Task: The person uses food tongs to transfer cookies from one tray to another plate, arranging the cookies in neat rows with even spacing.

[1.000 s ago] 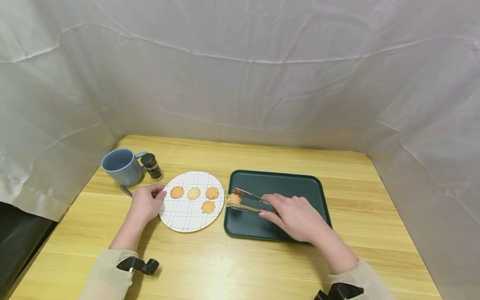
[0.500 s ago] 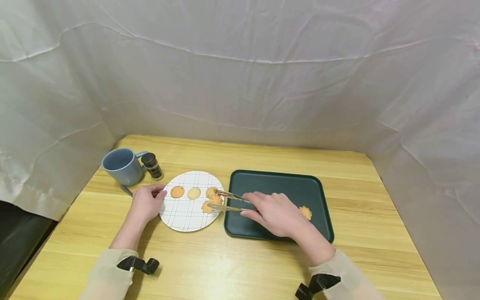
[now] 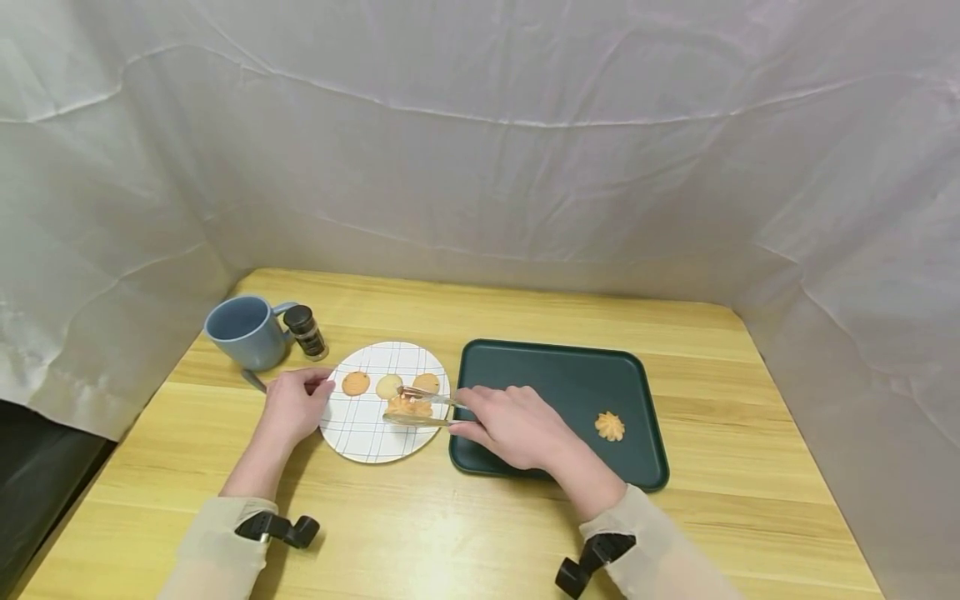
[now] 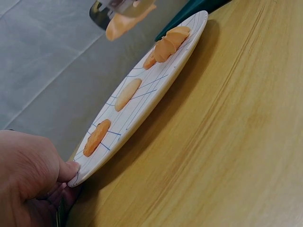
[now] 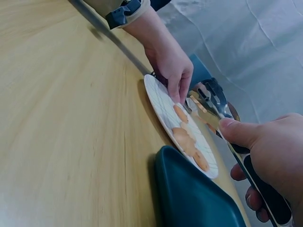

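Note:
My left hand [image 3: 295,406] pinches the left rim of a round white plate [image 3: 367,440] with a blue check pattern. Three round cookies lie in a row on it, one of them paler [image 3: 387,385]. A flower-shaped cookie [image 4: 170,44] also sits on the plate, at the end toward the tray. My right hand [image 3: 510,425] grips metal tongs [image 3: 423,422], reaching in from the right. Between the tong tips is another flower-shaped cookie [image 4: 127,23], raised above the plate in the left wrist view. In the head view it overlaps the cookie on the plate.
A dark green tray [image 3: 540,375] lies right of the plate, bearing one flower-shaped cookie [image 3: 610,427]. At the back left stand a blue mug [image 3: 258,342] and a small black-capped shaker [image 3: 306,333]. A grey handle [image 3: 253,380] pokes out beside my left hand.
My right hand has carried the tongs and the flower-shaped cookie left, from the tray's left edge to over the plate. The tray's remaining cookie has come into view. My left hand keeps its place.

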A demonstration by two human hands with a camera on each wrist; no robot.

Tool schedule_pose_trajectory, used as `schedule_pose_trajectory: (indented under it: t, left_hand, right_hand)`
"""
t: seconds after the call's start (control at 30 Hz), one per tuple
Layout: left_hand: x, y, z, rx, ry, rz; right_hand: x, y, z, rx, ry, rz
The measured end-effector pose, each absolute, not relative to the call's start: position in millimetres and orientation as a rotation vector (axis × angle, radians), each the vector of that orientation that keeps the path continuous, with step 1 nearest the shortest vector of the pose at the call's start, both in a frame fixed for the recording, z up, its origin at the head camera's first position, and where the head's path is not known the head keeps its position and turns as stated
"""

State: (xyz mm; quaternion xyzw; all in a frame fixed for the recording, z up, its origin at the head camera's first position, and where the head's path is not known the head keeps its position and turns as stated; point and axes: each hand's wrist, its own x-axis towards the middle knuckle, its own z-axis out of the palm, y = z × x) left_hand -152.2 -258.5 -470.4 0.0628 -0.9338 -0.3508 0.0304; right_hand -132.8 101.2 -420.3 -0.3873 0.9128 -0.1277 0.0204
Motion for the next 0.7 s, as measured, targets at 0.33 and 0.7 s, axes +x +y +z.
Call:
schedule_pose_trajectory:
  t: [0.33, 0.7]
  left_hand:
    - [-152.3, -258.6, -471.9, 0.195, -2.874, -1.081]
    - [-152.8, -259.1, -473.5, 0.143, -2.850, -1.071]
  right_hand:
    - [-138.9, 85.0, -426.9, -1.196, 2.802, -0.367]
    - [-145.2, 72.0, -438.2, -1.192, 2.787, -0.342]
